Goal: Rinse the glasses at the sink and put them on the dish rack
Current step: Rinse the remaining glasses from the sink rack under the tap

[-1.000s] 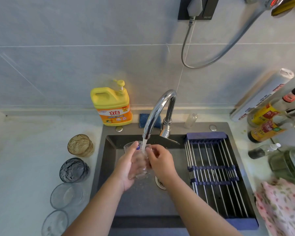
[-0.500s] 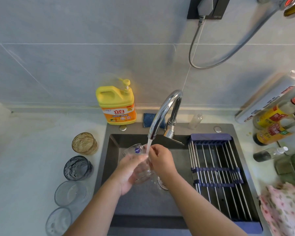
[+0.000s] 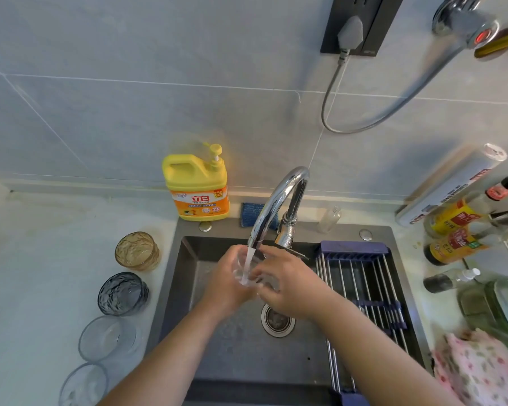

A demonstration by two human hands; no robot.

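The dark sink (image 3: pixel 188 276) fills my view, its dish rack (image 3: pixel 361 276) partly behind my right arm. My left hand (image 3: pixel 225 284) and right hand (image 3: pixel 288 284) both grip a blurred clear glass (image 3: pixel 248 273) under the faucet (image 3: pixel 276 200) stream, mostly hidden by fingers.

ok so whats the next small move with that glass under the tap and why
Probably tip the glass to pour the water out, then carry it right to the dish rack. Both the left hand and the right hand hold it under the running faucet, the rack is bare, and four glasses wait on the counter.
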